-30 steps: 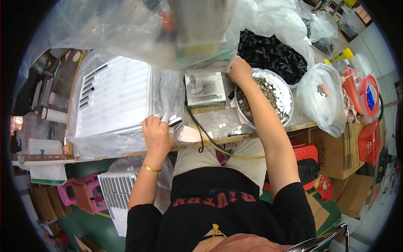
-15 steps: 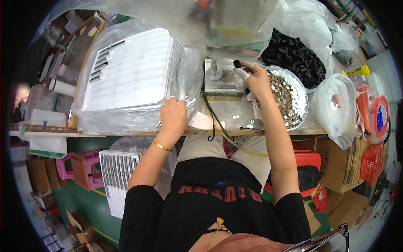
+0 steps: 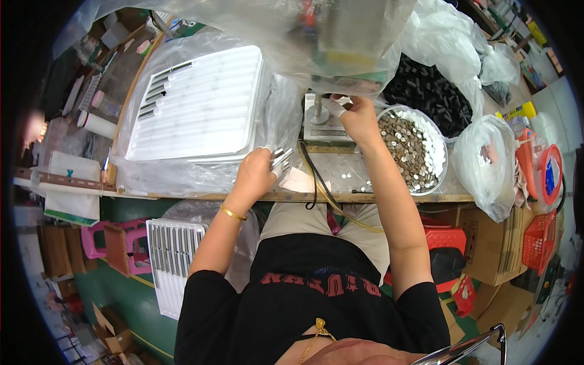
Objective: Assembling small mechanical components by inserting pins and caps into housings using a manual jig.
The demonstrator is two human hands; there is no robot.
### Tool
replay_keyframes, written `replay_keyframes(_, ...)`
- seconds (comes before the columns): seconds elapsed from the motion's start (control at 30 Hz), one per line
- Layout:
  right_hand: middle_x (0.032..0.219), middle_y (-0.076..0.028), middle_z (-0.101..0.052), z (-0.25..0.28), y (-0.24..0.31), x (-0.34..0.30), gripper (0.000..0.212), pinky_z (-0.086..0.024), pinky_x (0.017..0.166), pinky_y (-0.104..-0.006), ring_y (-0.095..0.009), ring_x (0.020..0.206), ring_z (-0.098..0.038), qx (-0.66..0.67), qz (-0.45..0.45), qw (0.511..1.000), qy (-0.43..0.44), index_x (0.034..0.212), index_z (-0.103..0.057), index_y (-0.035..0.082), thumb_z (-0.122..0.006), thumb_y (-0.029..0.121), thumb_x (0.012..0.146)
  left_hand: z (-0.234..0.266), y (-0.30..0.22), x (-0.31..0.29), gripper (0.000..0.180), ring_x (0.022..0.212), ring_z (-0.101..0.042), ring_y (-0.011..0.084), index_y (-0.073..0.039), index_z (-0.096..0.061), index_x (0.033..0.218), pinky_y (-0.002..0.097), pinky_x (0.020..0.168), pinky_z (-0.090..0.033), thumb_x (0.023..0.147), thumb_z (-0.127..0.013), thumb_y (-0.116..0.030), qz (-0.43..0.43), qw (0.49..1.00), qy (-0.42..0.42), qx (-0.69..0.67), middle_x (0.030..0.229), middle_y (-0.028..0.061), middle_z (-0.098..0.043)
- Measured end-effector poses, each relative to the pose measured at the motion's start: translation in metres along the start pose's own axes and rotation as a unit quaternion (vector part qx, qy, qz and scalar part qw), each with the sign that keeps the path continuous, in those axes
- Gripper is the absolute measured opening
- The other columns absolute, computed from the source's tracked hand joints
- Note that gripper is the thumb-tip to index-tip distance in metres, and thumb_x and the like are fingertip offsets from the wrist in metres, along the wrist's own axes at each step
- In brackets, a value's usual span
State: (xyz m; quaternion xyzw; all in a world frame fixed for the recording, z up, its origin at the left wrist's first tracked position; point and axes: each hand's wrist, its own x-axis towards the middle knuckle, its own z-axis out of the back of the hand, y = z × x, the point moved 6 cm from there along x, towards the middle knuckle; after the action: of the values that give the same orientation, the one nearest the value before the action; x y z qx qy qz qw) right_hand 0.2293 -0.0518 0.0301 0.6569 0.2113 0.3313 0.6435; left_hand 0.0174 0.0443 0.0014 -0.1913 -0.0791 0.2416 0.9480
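My left hand (image 3: 258, 172), with white covers on some fingertips, is closed round several slim silver tubes (image 3: 280, 159) at the table's front, right of the white ribbed tray (image 3: 201, 103). The tray carries a few dark-tipped silver tubes at its upper left. My right hand (image 3: 359, 121) reaches to a small metal press fixture (image 3: 315, 131) with an upright post. Its covered fingers are pinched together beside the post, and what they hold is hidden. Right of that wrist stands a round clear tub (image 3: 446, 159) of small brownish and white discs.
Black short tubes (image 3: 426, 88) are heaped in clear plastic behind the tub. A plastic sheet (image 3: 340, 55) hangs over the fixture. A dark cable (image 3: 310, 167) and a yellowish hose run over the table edge. A knotted plastic bag (image 3: 486, 158) sits at the right.
My left hand has risen off the table edge area with the silver tubes in its grip. My right hand has shifted left toward the post; the black piece at its fingertips is no longer plainly visible.
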Motion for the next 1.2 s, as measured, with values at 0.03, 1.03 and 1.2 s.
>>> replay_keyframes(0.03,0.098,-0.002,-0.063,-0.002,0.003,0.003,0.027,-0.042,0.071,-0.0263,-0.012,0.083,-0.054,-0.014,0.027,1.0,0.0,0.104,-0.063,0.004,-0.072,0.01,0.079,0.003,-0.002,0.001,0.028,0.078,-0.061,0.0327,0.003,-0.058,0.099,0.0391,0.07,-0.049,0.074,-0.069,-0.006,0.0,1.0,-0.001,-0.001,0.084,0.0176,-0.062)
replay_keyframes(1.03,0.077,0.002,-0.056,0.008,-0.017,-0.046,0.033,-0.038,0.058,-0.0203,-0.006,0.062,-0.041,-0.033,-0.013,0.996,-0.087,0.105,-0.064,-0.001,-0.073,0.013,0.077,-0.021,0.002,0.045,0.013,0.09,-0.063,0.0325,0.013,-0.048,0.095,0.0364,0.078,-0.061,0.092,-0.048,0.001,0.283,0.288,-0.065,-0.913,0.096,0.0219,-0.056)
replay_keyframes(1.2,0.09,-0.001,-0.061,0.015,-0.028,-0.056,0.034,-0.043,0.07,-0.0207,-0.006,0.076,-0.051,-0.12,-0.034,0.991,-0.05,0.109,-0.059,-0.004,-0.072,0.009,0.08,-0.035,0.013,0.049,0.019,0.094,-0.062,0.0345,0.014,-0.048,0.103,0.0378,0.079,-0.06,0.093,-0.047,-0.003,0.275,0.374,-0.04,-0.885,0.103,0.0257,-0.056)
